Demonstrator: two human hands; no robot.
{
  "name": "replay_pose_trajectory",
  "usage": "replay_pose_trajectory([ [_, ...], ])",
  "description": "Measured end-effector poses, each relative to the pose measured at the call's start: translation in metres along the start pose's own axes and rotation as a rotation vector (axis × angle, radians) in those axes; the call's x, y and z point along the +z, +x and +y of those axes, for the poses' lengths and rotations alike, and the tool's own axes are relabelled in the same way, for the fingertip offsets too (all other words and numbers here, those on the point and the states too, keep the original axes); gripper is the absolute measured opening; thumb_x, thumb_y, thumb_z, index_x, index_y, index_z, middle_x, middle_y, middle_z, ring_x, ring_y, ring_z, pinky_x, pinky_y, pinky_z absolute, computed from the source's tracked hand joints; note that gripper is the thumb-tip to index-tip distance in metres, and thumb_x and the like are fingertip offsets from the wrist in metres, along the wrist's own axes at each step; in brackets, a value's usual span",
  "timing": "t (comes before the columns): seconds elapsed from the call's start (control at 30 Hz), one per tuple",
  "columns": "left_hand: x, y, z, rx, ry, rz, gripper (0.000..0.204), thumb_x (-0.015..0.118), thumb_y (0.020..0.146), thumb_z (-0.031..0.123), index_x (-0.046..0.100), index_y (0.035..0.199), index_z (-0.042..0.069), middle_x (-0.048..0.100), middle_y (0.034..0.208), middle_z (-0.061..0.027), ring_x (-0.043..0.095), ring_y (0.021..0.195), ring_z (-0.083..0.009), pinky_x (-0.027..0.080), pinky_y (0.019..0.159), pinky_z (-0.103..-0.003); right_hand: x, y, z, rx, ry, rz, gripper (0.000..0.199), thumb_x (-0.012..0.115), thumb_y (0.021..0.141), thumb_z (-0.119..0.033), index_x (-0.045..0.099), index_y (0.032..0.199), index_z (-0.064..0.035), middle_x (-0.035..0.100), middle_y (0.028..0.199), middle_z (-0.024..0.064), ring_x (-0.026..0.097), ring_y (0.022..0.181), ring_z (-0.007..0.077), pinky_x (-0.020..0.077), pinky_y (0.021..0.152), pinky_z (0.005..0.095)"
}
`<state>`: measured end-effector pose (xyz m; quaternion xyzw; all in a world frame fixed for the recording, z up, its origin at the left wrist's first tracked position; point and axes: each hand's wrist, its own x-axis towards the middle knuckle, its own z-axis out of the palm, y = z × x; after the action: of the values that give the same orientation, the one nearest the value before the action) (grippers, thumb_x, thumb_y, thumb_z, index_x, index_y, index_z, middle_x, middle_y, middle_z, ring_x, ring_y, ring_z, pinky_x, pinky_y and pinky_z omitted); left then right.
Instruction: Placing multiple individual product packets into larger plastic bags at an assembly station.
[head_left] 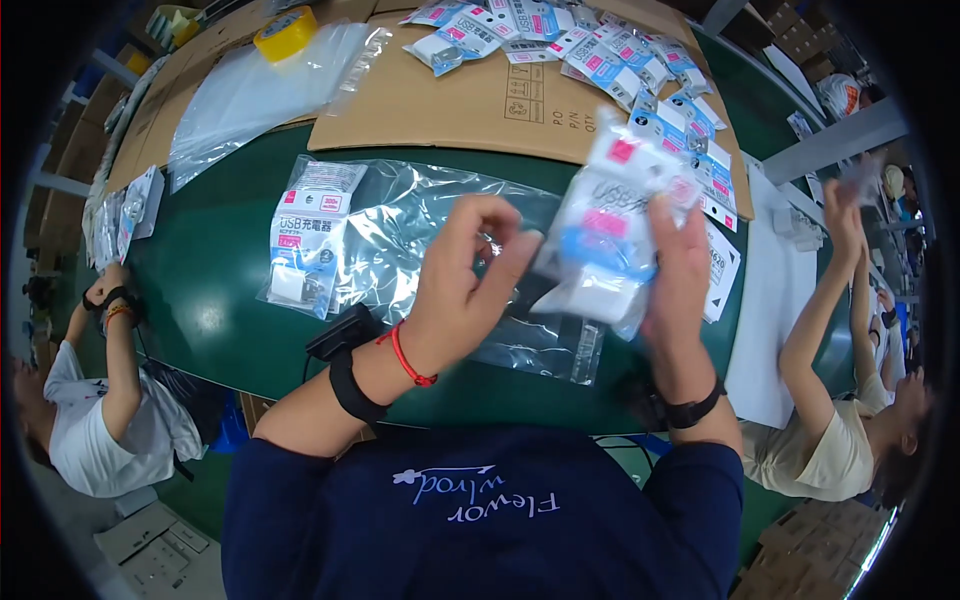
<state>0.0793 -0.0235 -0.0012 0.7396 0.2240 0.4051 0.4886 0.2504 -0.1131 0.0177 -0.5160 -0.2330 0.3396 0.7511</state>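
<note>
While the head view looks down on the green table [220,300], the right hand [680,270] grips a small stack of packaged chargers [610,235], fingers closed round the bundle, held above the table. Left hand [470,285] is half curled, fingers pinched near the stack's edge w/ nothing clearly in it. One charger pack [305,245] already lies on a clear plastic bag [440,260] below. Judging by that, bagging is barely begun: plenty more packs [590,50] wait on the cardboard [450,100]. Co-workers sit either side.

Bright even overhead light, glare on clear plastic, motion-blurred packets, dark fisheye-bent rim.
</note>
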Motion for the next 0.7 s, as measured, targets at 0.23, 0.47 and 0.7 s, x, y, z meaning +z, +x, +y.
replay_pose_trajectory([
  [0.23,0.025,-0.016,-0.019,0.148,0.610,-0.411,0.021,0.062,0.087,0.021,0.053,0.083,0.003,0.057,0.078,-0.0095,0.058,0.071,-0.0260,0.047,0.060,-0.035,-0.061,0.032,-0.018,0.069,-0.225,0.004,0.042,0.057,0.093,-0.017,0.044,0.130,-0.0020,0.062,0.111,0.0081,0.065,0.086,0.0125,0.0526,0.077,0.0250],
  [0.47,0.020,-0.018,-0.022,0.102,0.479,-0.300,0.015,0.066,0.082,0.014,0.056,0.083,0.003,0.058,0.074,-0.0098,0.058,0.066,-0.0278,0.046,0.056,-0.036,-0.074,0.019,-0.025,0.299,-0.755,-0.555,0.042,0.061,0.090,-0.019,0.049,0.127,-0.0020,0.061,0.111,0.0063,0.059,0.095,0.0117,0.0470,0.083,0.0251],
  [0.7,0.015,-0.020,0.004,0.308,0.486,-0.241,0.010,0.066,0.078,0.005,0.059,0.084,0.004,0.058,0.074,-0.0094,0.059,0.062,-0.0272,0.046,0.052,-0.035,-0.038,0.018,-0.016,0.420,-0.879,-0.846,0.041,0.062,0.090,-0.021,0.052,0.125,-0.0022,0.060,0.112,0.0073,0.053,0.101,0.0125,0.0428,0.089,0.0273],
])
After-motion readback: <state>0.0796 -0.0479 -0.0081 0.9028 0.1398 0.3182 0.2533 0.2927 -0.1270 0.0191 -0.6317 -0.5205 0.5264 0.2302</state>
